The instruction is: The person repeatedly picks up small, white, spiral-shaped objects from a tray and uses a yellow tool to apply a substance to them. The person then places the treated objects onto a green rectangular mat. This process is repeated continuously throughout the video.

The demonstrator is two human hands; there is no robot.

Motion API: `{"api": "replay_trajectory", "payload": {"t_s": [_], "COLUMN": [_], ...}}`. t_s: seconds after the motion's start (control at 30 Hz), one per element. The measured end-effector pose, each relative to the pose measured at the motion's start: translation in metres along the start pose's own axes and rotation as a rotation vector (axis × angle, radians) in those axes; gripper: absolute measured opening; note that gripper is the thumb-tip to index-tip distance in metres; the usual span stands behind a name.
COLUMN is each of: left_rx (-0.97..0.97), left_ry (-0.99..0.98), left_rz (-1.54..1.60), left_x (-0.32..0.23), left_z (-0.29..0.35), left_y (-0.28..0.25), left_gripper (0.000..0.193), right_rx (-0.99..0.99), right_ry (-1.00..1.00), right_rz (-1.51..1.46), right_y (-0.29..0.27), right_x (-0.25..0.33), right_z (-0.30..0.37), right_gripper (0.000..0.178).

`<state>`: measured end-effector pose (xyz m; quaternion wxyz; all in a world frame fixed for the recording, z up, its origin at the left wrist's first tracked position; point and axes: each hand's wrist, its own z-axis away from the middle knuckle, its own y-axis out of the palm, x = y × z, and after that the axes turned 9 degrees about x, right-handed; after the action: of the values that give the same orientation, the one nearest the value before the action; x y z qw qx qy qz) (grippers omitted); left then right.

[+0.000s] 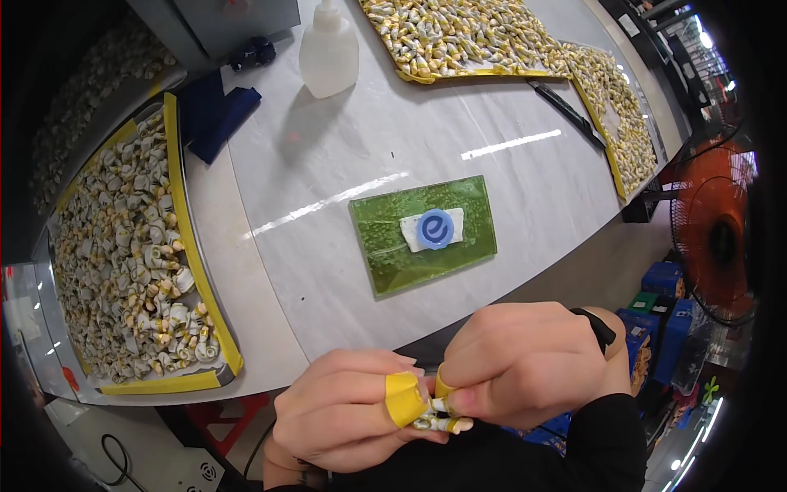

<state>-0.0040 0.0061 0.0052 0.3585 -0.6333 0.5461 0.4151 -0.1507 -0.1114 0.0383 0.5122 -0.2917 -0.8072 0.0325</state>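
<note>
My left hand (pixel 340 410) and my right hand (pixel 529 361) meet low in the view, near the table's front edge. Between their fingertips is a small white-and-yellow figurine (pixel 436 424) with a peach-coloured end, partly hidden by the fingers. Yellow tape (pixel 405 399) wraps a finger of my left hand, and a smaller yellow band shows on my right. Beyond my hands a green slab (pixel 385 266) lies on the table. On it rests a white pad (pixel 409 233) with a round blue piece (pixel 435 229) on top.
Trays of similar small pieces, edged in yellow tape, stand at the left (pixel 187 221) and the far right (pixel 426 79). Also about are a clear pump bottle (pixel 329 57), dark blue cloth (pixel 225 123), a black tool (pixel 566 113) and an orange fan (pixel 721 225).
</note>
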Motion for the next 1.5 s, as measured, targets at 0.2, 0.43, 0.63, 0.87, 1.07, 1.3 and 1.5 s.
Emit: {"api": "replay_trajectory", "payload": {"t_s": [0.2, 0.43, 0.63, 0.87, 1.07, 1.3, 1.5], "left_rx": [-0.013, 0.009, -0.006, 0.209, 0.251, 0.392, 0.358], "left_ry": [-0.150, -0.147, -0.382, -0.430, -0.530, -0.627, -0.613], "left_rz": [0.062, 0.129, 0.767, 0.691, 0.654, 0.745, 0.941], "left_x": [-0.002, -0.001, 0.001, 0.010, 0.004, 0.003, 0.007], "left_z": [-0.003, -0.004, 0.001, 0.003, -0.002, -0.004, -0.005], "left_y": [0.002, -0.002, -0.002, -0.009, -0.012, -0.016, -0.015], "left_gripper": [0.028, 0.027, 0.031, 0.020, 0.017, 0.014, 0.016], "right_rx": [-0.017, -0.078, 0.044, 0.202, 0.221, 0.264, 0.245], "right_ry": [-0.007, -0.002, 0.287, 0.364, 0.368, 0.397, 0.403], "right_rz": [0.088, 0.053, -0.181, -0.209, -0.199, -0.324, -0.339], "right_y": [-0.002, 0.002, -0.015, -0.016, -0.017, -0.019, -0.018], "right_x": [0.000, 0.000, 0.000, 0.004, 0.004, 0.003, 0.003], "right_z": [0.002, 0.004, -0.005, -0.010, -0.011, -0.009, -0.008], "right_gripper": [0.008, 0.012, 0.016, 0.013, 0.014, 0.013, 0.015]}}
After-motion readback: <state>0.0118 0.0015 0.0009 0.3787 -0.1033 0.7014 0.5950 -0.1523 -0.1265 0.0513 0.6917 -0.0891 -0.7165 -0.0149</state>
